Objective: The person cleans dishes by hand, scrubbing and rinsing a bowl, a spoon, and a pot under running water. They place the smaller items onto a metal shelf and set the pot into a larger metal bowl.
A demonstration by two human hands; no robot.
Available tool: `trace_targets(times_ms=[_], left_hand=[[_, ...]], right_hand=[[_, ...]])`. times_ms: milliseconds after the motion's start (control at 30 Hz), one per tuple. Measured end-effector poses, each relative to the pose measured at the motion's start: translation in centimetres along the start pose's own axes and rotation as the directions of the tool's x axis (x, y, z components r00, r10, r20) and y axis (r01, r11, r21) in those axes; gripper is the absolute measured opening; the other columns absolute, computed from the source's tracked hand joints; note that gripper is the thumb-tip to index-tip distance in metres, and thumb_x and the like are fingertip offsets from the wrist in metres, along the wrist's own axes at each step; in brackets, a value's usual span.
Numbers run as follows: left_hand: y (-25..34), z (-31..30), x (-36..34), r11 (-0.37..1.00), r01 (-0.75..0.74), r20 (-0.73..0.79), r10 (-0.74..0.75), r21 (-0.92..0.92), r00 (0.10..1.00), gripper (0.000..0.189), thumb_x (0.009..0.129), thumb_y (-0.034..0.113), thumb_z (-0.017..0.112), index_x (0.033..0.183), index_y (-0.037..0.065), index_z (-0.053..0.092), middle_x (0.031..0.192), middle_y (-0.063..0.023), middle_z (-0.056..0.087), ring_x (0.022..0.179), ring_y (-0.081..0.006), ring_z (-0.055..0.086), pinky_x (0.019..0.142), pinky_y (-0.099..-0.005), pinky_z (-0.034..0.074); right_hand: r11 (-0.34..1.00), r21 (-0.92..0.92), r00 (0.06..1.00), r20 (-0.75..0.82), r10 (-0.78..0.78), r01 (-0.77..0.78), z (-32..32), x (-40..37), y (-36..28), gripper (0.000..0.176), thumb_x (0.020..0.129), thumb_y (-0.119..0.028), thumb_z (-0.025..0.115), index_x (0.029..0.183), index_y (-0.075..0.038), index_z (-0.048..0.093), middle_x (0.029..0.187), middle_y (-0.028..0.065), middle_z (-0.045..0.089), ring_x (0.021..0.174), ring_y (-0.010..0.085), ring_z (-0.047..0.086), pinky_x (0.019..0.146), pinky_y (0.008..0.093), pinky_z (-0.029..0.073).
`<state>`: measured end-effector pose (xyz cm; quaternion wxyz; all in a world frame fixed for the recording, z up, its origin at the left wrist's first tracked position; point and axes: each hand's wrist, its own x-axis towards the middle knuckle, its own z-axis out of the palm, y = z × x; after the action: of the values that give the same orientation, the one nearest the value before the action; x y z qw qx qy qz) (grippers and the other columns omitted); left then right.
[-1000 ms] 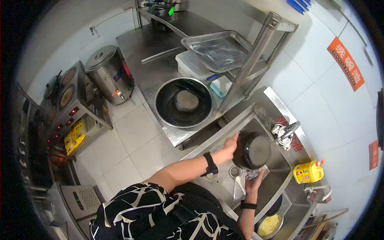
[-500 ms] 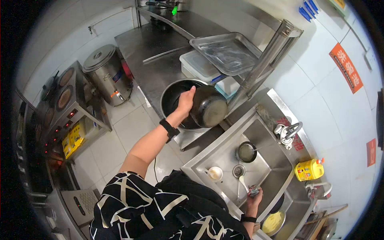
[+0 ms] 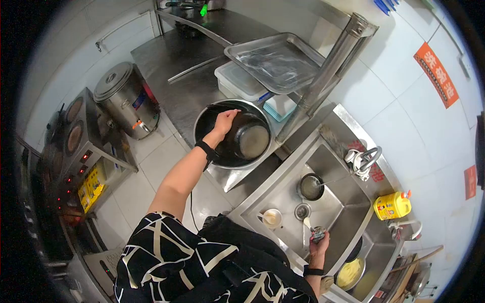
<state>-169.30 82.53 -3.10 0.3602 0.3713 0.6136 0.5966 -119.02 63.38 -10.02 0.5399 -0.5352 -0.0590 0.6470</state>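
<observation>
My left hand reaches out over a large steel basin on the counter. A black bowl lies inside the basin, and my fingers are spread at its left edge and look free of it. My right hand stays low at the near rim of the sink, closed on a small grey scouring pad. In the sink sit a small dark bowl under a thin stream of water, a white cup and a spoon beside the drain.
A tap and a yellow detergent bottle stand at the sink's far side. A steel tray rests on a shelf above a white container. A lidded steel pot stands left. A bowl of yellow food sits bottom right.
My left hand carried the black bowl from over the sink to the steel basin and set it inside. My right hand dropped to the sink's near rim with the pad.
</observation>
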Motion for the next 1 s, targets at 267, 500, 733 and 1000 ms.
trace_targets(times_ms=[267, 500, 733, 1000], left_hand=[[-1.9, 0.1, -1.0, 0.882, -0.232, 0.001, 0.254, 0.409, 0.967, 0.027, 0.085, 0.018, 0.046, 0.105, 0.002, 0.054, 0.091, -0.0189, 0.059, 0.083, -0.0290, 0.056, 0.075, -0.0336, 0.042], [-3.3, -1.2, -4.0, 0.853, -0.220, -0.087, 0.293, 0.474, 0.952, 0.045, 0.082, 0.014, 0.050, 0.122, -0.001, 0.039, 0.121, -0.0189, 0.044, 0.113, -0.0283, 0.041, 0.097, -0.0333, 0.029], [-2.8, -1.3, -2.7, 0.885, -0.191, 0.087, 0.170, 0.424, 0.982, 0.046, 0.089, 0.019, 0.041, 0.132, 0.007, 0.028, 0.132, -0.0118, 0.034, 0.119, -0.0209, 0.035, 0.098, -0.0283, 0.025], [-2.6, -2.0, -7.2, 0.800, -0.127, -0.171, 0.276, 0.587, 0.946, 0.044, 0.089, 0.016, 0.044, 0.129, 0.004, 0.031, 0.115, -0.0127, 0.047, 0.104, -0.0187, 0.045, 0.092, -0.0300, 0.033]], right_hand=[[1.000, -0.011, 0.999, -0.043, 0.019, -0.019, -0.7, 1.8, 0.2, 0.027, 0.085, -0.030, 0.040, 0.086, -0.008, 0.054, 0.070, 0.0039, 0.055, 0.058, 0.0145, 0.054, 0.043, 0.0220, 0.043], [0.995, -0.081, 0.997, -0.052, 0.053, -0.057, -1.4, 5.6, -0.8, 0.023, 0.086, -0.028, 0.042, 0.090, -0.008, 0.054, 0.076, 0.0048, 0.058, 0.063, 0.0170, 0.057, 0.046, 0.0240, 0.045], [0.867, -0.499, 1.000, -0.009, 0.008, -0.012, -0.7, 13.9, -5.5, 0.025, 0.086, -0.030, 0.044, 0.093, -0.008, 0.053, 0.077, 0.0043, 0.060, 0.067, 0.0155, 0.059, 0.047, 0.0250, 0.045], [-0.350, -0.702, 0.678, 0.704, -0.210, 0.620, -2.1, 28.4, 2.9, 0.049, 0.059, -0.019, 0.074, 0.098, -0.004, 0.050, 0.106, 0.0178, 0.044, 0.099, 0.0337, 0.043, 0.082, 0.0389, 0.040]])
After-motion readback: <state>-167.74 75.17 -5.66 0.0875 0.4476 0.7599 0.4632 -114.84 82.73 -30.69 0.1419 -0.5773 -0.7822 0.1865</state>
